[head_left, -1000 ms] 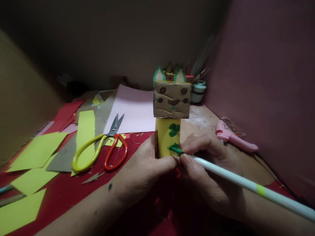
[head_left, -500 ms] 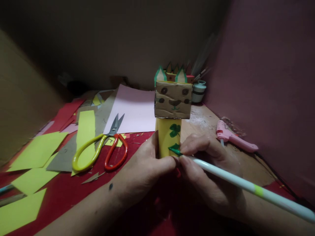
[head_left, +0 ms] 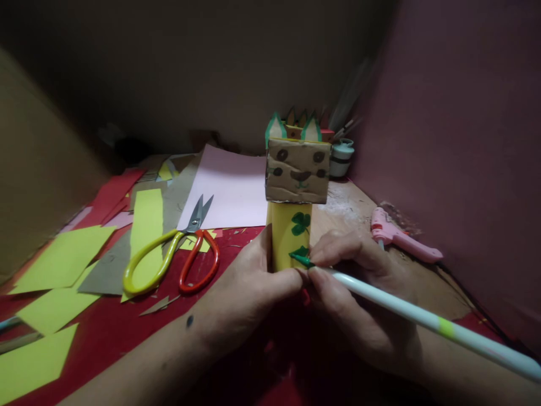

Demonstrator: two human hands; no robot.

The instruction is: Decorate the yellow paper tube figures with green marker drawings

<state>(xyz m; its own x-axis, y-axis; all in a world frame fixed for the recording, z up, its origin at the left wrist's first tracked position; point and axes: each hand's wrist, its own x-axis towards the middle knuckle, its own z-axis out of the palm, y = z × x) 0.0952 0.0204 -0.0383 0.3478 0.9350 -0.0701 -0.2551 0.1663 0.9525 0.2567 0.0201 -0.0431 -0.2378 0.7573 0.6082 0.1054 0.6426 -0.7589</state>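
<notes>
A cardboard animal figure (head_left: 298, 175) stands upright in front of me, with a drawn face, two green-edged pointed ears and a yellow paper body (head_left: 282, 231). My left hand (head_left: 257, 285) is closed round the lower part of that body; the fingers behind it are hidden. Between thumb and fingers, my right hand (head_left: 363, 287) pinches a white marker pen (head_left: 393, 304) with a green tip. The tip touches the yellow body at a green patch. Above it is a green leaf shape (head_left: 300, 224).
Scissors (head_left: 194, 225) with yellow and red handles lie left, blades apart, among yellow paper pieces (head_left: 63, 256). Behind are a pink sheet (head_left: 228, 189), similar pointed-ear figures (head_left: 296, 127) and a pale lidded pot (head_left: 341, 158). A pink glue gun (head_left: 401, 237) rests at right.
Almost nothing differs. The marker tip stays at the lower green patch, and both hands hold nearly the same position.
</notes>
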